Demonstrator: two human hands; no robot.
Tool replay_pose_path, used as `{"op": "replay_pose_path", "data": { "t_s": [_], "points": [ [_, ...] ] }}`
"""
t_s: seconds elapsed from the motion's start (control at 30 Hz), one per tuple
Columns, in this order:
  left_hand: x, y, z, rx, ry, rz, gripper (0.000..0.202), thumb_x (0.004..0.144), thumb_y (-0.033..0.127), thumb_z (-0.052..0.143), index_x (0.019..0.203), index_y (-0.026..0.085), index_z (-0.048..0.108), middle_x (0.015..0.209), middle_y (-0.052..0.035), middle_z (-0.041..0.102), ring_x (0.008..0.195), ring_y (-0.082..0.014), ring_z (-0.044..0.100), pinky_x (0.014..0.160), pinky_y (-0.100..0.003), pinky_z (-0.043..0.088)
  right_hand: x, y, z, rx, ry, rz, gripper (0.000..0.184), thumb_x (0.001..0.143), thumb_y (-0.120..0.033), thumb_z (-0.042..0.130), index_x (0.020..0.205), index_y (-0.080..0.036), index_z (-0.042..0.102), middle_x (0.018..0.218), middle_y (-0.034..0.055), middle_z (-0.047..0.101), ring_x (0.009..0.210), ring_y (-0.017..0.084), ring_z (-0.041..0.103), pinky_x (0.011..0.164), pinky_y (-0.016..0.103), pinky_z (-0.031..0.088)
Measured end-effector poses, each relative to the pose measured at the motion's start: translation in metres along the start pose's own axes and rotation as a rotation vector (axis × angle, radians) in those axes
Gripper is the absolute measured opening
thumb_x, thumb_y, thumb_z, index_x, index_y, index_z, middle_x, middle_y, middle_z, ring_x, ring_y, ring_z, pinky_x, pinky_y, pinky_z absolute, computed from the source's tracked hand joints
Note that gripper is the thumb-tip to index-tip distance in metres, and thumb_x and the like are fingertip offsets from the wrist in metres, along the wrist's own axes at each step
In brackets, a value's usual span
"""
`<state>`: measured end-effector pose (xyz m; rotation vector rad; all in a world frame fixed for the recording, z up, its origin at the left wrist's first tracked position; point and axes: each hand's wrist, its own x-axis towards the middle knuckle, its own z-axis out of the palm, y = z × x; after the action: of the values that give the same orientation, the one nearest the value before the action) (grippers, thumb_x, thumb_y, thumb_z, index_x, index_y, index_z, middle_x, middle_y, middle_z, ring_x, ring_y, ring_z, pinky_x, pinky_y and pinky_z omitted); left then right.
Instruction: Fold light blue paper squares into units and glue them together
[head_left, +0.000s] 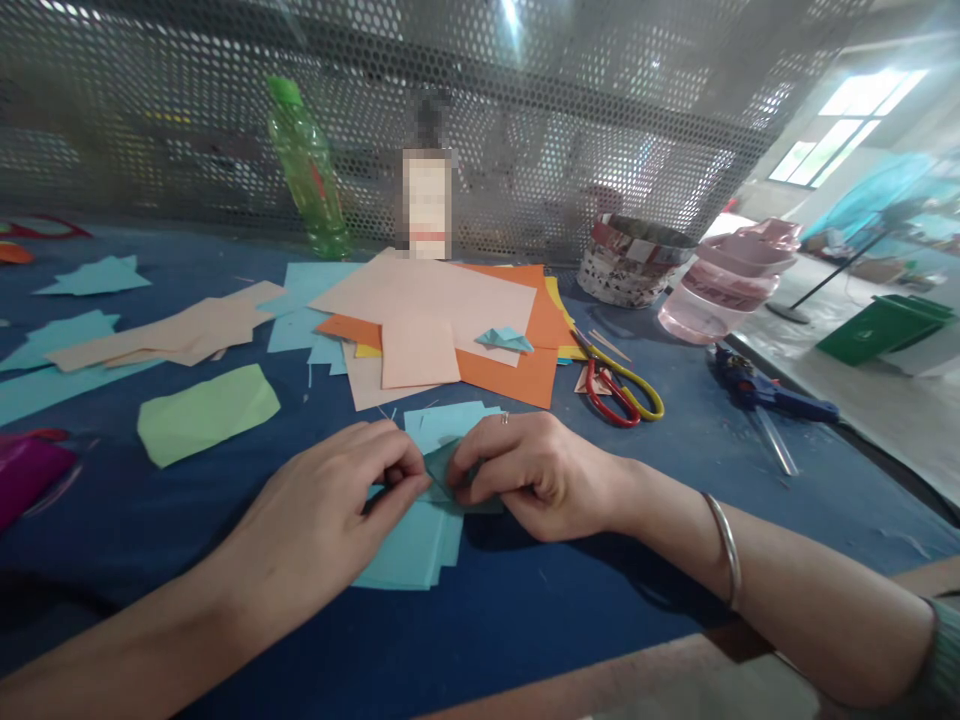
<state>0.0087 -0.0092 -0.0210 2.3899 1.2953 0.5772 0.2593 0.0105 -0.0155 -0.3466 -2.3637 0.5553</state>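
My left hand (322, 510) and my right hand (540, 475) meet near the middle of the blue table covering (585, 620), both pinching a folded piece of teal paper (448, 470) between their fingertips. The fold is partly hidden by my fingers. Under and beyond my hands lie loose light blue paper sheets (405, 548). Farther off are orange sheets (510, 378), peach sheets (420, 300), and a small folded blue paper piece (504, 340). Red-and-yellow-handled scissors (616, 390) rest to the right.
A blue hot glue gun (772, 395), woven paper cup (634, 262) and pink plastic container (720, 290) stand at the right. Paper scraps lie left. A green bottle (306, 165) and pixelated figure (427, 205) stand before a perforated metal screen (570, 120).
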Motion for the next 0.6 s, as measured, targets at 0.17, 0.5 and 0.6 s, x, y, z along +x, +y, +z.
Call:
{"op": "replay_pose_path", "data": {
  "t_s": [0.17, 0.5, 0.6],
  "points": [
    [0.0003, 0.0000, -0.0001, 0.002, 0.006, 0.007, 0.024, 0.100, 0.037, 0.050, 0.081, 0.025, 0.058, 0.081, 0.0014, 0.060, 0.074, -0.0187, 0.055, 0.064, -0.031, 0.039, -0.0024, -0.0006, 0.0004, -0.004, 0.002, 0.040, 0.042, 0.075, 0.004, 0.044, 0.092, -0.013, 0.078, 0.099, 0.0111, 0.081, 0.093, 0.018, 0.078, 0.084, 0.029, 0.063],
    [0.0011, -0.0006, 0.0027, -0.019, 0.031, 0.037, 0.024, 0.102, 0.037, 0.051, 0.082, 0.026, 0.058, 0.081, 0.0016, 0.058, 0.075, -0.0192, 0.055, 0.066, -0.032, 0.038, -0.0014, -0.0061, 0.0009, -0.179, -0.106, 0.038, 0.048, 0.077, 0.002, 0.048, 0.108, -0.019, 0.079, 0.107, 0.0052, 0.079, 0.093, 0.017, 0.072, 0.083, 0.030, 0.058],
    [0.0002, -0.0007, 0.0027, -0.015, 0.033, 0.036, 0.023, 0.101, 0.037, 0.052, 0.082, 0.026, 0.059, 0.080, 0.0018, 0.058, 0.075, -0.0191, 0.055, 0.065, -0.032, 0.038, -0.0004, -0.0076, 0.0009, -0.193, -0.110, 0.033, 0.045, 0.077, 0.001, 0.048, 0.102, -0.019, 0.081, 0.105, 0.0045, 0.078, 0.087, 0.017, 0.070, 0.080, 0.031, 0.056]
  ]
}}
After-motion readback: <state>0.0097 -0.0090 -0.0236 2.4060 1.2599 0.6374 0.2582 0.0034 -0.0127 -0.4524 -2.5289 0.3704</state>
